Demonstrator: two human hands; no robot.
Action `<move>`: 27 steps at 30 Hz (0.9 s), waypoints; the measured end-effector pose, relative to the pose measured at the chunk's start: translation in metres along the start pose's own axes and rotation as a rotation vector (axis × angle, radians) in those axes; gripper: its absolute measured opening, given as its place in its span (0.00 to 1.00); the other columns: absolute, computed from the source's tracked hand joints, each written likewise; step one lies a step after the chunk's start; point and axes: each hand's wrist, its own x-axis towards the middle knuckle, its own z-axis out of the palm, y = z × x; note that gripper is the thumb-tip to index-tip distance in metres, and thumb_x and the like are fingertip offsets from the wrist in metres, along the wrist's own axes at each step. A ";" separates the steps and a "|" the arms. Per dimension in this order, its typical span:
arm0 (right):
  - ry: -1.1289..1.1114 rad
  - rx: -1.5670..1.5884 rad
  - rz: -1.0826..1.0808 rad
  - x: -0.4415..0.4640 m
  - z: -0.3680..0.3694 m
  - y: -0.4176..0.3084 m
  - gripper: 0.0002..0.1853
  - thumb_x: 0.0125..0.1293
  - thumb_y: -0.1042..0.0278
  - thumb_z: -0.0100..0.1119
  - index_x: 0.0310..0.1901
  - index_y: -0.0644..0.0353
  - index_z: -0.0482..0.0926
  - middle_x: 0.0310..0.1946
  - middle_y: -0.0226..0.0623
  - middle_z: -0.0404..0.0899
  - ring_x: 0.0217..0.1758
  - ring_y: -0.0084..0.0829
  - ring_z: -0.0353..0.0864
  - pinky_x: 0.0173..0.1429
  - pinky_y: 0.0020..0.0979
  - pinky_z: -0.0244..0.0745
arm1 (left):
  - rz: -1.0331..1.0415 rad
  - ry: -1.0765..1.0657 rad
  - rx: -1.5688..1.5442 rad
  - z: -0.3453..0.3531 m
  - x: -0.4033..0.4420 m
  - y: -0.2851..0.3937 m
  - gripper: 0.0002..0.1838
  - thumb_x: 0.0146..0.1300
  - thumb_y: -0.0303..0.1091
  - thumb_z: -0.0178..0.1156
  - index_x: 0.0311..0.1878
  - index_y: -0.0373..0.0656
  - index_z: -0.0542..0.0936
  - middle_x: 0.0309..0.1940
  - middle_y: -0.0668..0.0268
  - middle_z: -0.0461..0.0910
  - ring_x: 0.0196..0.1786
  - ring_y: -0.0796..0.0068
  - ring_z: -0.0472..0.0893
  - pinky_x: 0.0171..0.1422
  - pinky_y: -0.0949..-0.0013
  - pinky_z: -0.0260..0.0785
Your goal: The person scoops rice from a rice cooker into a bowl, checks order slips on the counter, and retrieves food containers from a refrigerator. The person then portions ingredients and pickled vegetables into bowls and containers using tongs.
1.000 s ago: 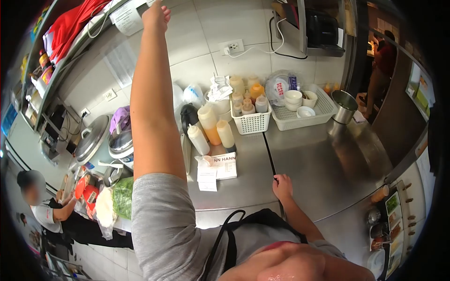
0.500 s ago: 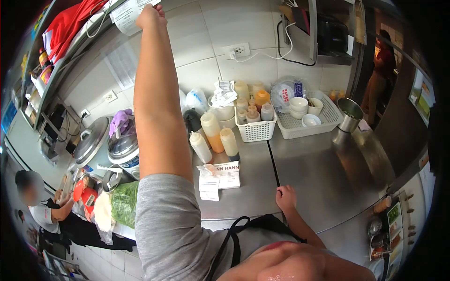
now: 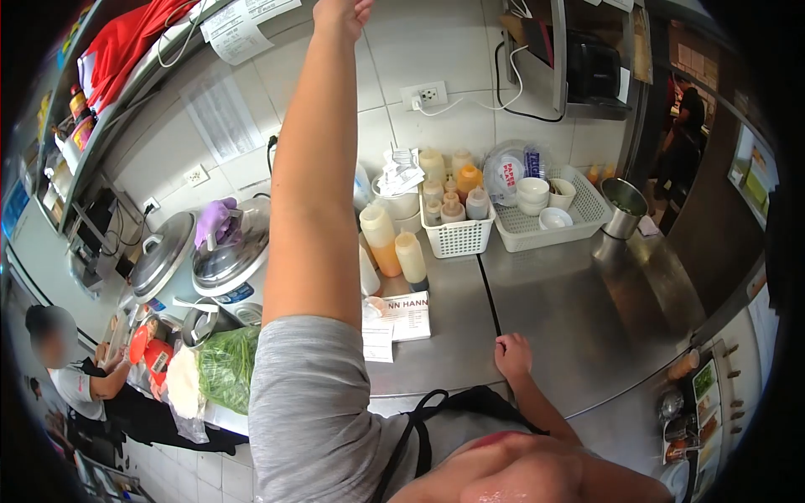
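My left hand (image 3: 342,12) is raised high at the top edge, which cuts part of it off. Its visible fingers are curled, and what they hold, if anything, is out of sight. To its left, printed order slips (image 3: 239,32) hang from the shelf edge. Low on the steel counter (image 3: 579,310), my right hand (image 3: 513,356) rests with its fingers closed beside the black seam; the inside of the fist is hidden. Between my arms lie a printed pad (image 3: 409,317) and a small paper slip (image 3: 378,344), partly covered by my left arm.
Squeeze bottles (image 3: 411,256) stand behind the pad. A white basket (image 3: 457,239) holds several sauce bottles; a tray (image 3: 549,235) holds bowls. A metal pot (image 3: 625,205) is at right. At left are lidded pots (image 3: 231,251), bagged greens (image 3: 228,369) and a co-worker (image 3: 88,381).
My left hand has moved right and up, away from the hanging slips, and is now partly beyond the top edge. My right hand stays where it was on the counter.
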 end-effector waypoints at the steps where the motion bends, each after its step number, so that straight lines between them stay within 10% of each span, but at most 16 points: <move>1: 0.008 0.004 -0.004 0.000 0.000 0.000 0.04 0.47 0.70 0.52 0.27 0.55 0.75 0.28 0.35 0.72 0.35 0.38 0.71 0.41 0.35 0.67 | 0.079 -0.028 -0.016 -0.002 0.012 -0.005 0.19 0.57 0.39 0.52 0.50 0.42 0.66 0.43 0.54 0.71 0.27 0.73 0.74 0.22 0.77 0.62; 7: 0.037 0.037 -0.043 0.000 0.001 0.001 0.04 0.47 0.71 0.53 0.27 0.55 0.75 0.27 0.34 0.72 0.34 0.38 0.71 0.40 0.35 0.68 | 0.133 0.132 -0.129 -0.014 0.029 -0.014 0.05 0.57 0.30 0.48 0.37 0.42 0.68 0.21 0.66 0.70 0.18 0.77 0.71 0.15 0.79 0.61; 16: 0.027 0.007 -0.035 -0.001 0.000 0.001 0.03 0.47 0.71 0.53 0.26 0.55 0.75 0.28 0.34 0.72 0.35 0.37 0.70 0.40 0.34 0.67 | 0.118 0.133 -0.146 -0.033 0.045 -0.003 0.06 0.58 0.33 0.48 0.37 0.44 0.68 0.24 0.64 0.72 0.20 0.75 0.72 0.17 0.77 0.61; 23: 0.019 0.006 -0.020 0.001 -0.001 -0.001 0.03 0.47 0.71 0.53 0.26 0.54 0.75 0.28 0.34 0.73 0.35 0.38 0.71 0.40 0.34 0.68 | 0.029 0.281 -0.152 -0.059 -0.022 0.002 0.39 0.51 0.52 0.54 0.57 0.35 0.52 0.43 0.53 0.63 0.35 0.57 0.72 0.32 0.65 0.65; 27: 0.008 0.000 -0.002 0.000 -0.002 -0.002 0.03 0.47 0.71 0.53 0.26 0.53 0.75 0.28 0.34 0.73 0.35 0.38 0.71 0.39 0.34 0.68 | 0.011 0.487 -0.133 -0.105 -0.015 0.006 0.36 0.52 0.58 0.47 0.57 0.41 0.56 0.46 0.56 0.62 0.39 0.58 0.68 0.35 0.63 0.63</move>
